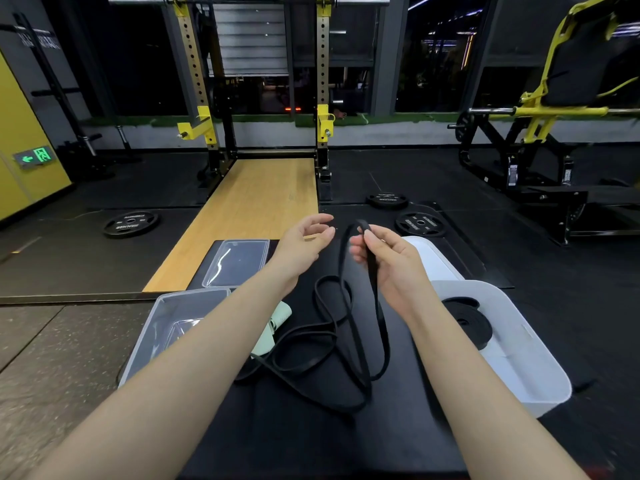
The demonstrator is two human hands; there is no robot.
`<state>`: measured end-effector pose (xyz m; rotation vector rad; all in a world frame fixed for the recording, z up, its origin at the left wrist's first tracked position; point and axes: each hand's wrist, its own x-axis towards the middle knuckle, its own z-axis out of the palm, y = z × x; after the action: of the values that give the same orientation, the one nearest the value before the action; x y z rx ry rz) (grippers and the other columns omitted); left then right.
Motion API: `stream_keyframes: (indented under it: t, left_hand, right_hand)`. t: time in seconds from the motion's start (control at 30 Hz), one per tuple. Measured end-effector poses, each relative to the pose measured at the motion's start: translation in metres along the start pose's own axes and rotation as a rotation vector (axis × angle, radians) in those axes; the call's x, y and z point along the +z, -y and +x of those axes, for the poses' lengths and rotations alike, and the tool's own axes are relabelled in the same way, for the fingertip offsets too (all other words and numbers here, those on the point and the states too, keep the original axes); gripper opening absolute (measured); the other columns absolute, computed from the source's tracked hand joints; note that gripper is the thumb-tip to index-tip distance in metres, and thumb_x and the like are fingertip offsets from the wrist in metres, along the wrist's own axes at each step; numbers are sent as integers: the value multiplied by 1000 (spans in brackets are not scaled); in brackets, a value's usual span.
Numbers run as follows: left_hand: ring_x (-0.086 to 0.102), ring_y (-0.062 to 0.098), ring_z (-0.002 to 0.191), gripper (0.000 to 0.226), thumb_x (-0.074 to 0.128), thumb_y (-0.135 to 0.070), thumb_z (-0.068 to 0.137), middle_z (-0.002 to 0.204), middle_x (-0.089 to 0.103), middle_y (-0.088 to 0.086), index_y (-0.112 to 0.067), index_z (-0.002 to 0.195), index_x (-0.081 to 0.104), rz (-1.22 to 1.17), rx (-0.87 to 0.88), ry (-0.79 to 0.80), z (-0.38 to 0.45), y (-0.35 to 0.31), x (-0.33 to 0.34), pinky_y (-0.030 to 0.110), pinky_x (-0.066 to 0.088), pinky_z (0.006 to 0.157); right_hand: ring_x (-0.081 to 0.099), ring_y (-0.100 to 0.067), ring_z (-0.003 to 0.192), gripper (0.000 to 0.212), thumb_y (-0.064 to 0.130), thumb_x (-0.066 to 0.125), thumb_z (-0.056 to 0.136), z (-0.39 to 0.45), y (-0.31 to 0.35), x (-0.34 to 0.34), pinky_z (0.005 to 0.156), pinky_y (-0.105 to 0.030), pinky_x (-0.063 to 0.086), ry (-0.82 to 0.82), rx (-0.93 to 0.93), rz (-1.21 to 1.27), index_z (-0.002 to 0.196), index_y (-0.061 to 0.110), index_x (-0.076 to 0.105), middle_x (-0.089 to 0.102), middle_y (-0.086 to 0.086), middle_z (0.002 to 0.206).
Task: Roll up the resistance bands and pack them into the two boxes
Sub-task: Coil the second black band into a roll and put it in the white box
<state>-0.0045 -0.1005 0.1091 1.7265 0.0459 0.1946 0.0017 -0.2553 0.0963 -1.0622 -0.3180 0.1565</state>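
My right hand (384,261) pinches the top of a wide black resistance band (375,306), which hangs down in a long loop onto the black mat (311,438). Just left of it my left hand (304,244) hovers open, fingers curled, holding nothing. A thinner black band (304,344) lies tangled on the mat beneath. To the right stands a white box (526,372) with a rolled black band (471,320) inside. A clear box (152,334) sits on the left, partly hidden by my left forearm. A pale green band (277,323) peeks out beside that arm.
A clear lid (239,261) lies beyond the clear box, and a white lid (433,258) beyond the white box. Weight plates (419,223) (131,223) rest on the floor. A squat rack (263,98) and wooden platform (249,209) lie ahead, a yellow machine (554,116) at right.
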Motion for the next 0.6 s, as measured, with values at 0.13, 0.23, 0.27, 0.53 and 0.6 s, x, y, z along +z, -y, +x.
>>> stream_keyframes:
  t: [0.13,0.23,0.27,0.53,0.6]
  left_hand:
    - [64,14,95,9,54,-24,94,94,66,-2,-20,90,61,-24,16,-41,-8,1,4,31,52,87]
    - [69,15,89,20,51,-32,95,96,71,4,-16,94,63,-9,24,97,-17,2,7,28,54,83]
    - [70,15,91,19,52,-32,94,98,71,6,-17,97,63,-10,32,140,-21,3,9,28,54,84]
    - [70,20,89,29,71,-10,81,80,70,0,-22,102,54,9,55,185,-29,9,19,39,53,92]
    - [70,22,90,29,64,-7,86,77,70,-1,-23,106,52,-6,46,241,-30,10,17,37,51,94]
  right_hand:
    - [68,-12,94,14,6,51,94,1,1,2,83,-22,51,12,20,18,100,9,63,74,-4,94]
    - [65,-17,107,24,0,43,96,1,5,3,89,-27,54,64,29,154,113,6,59,70,-7,108]
    - [63,-19,111,27,-3,41,97,2,7,3,89,-27,54,82,13,154,116,6,57,68,-7,113]
    - [68,-22,99,29,-1,68,82,3,8,11,82,-32,57,-92,-125,-268,105,7,51,70,-9,98]
    - [70,-23,91,25,8,73,80,5,9,9,79,-32,57,-144,-150,-391,96,12,54,71,-5,88]
